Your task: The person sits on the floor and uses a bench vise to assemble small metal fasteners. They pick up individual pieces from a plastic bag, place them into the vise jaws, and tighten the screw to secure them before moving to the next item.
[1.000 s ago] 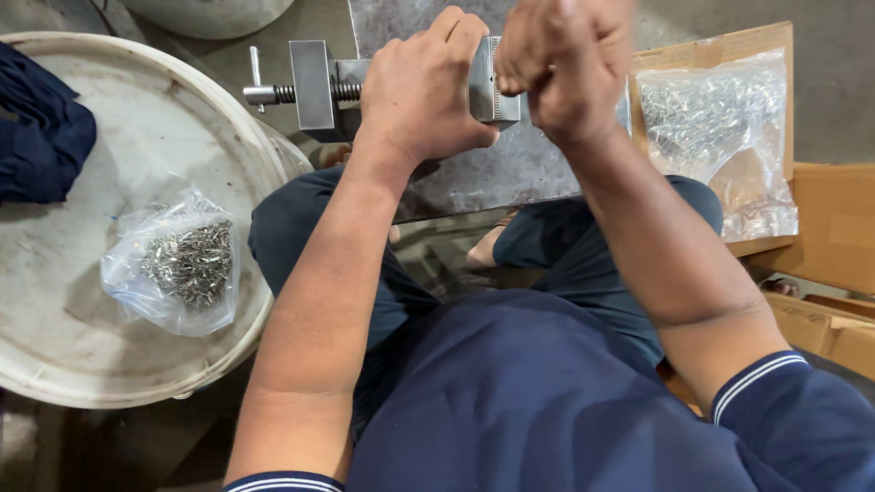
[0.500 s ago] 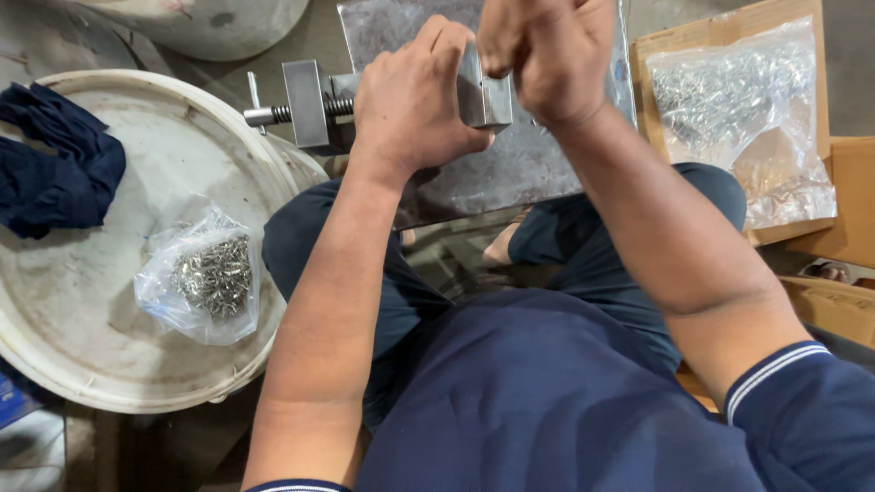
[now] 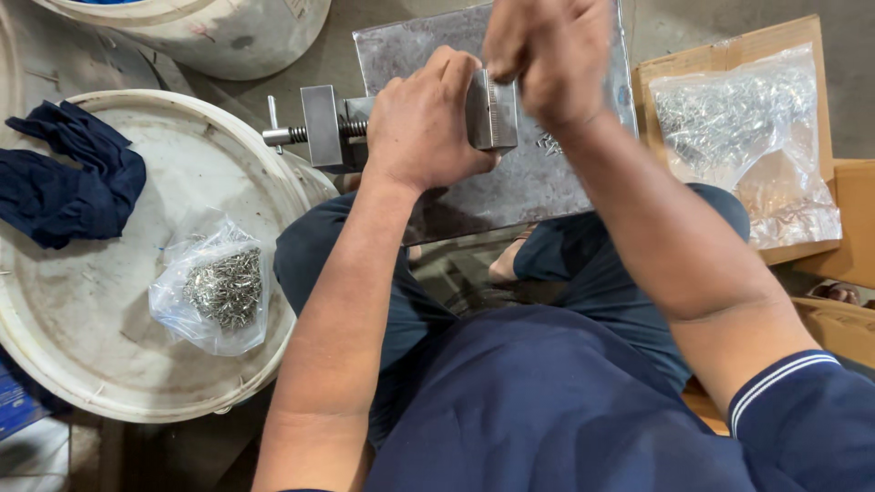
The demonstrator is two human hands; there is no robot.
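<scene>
A: Left hand point(image 3: 424, 128)?
B: Wrapped around the vise point(image 3: 492, 114), on the plate point(image 3: 547, 191) over the lap.
A: Right hand point(image 3: 547, 55)?
B: Fingers bunched together just above the vise block; pinched item hidden.
A: Nearby?
B: Bag of pins point(image 3: 219, 287) on the lid point(image 3: 91, 319), beside a blue rag point(image 3: 68, 187).

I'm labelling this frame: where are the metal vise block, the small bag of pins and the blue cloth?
metal vise block point(image 3: 492, 114), head view, its front face.
small bag of pins point(image 3: 221, 290), head view, the pin heap.
blue cloth point(image 3: 68, 182), head view, its middle fold.
</scene>
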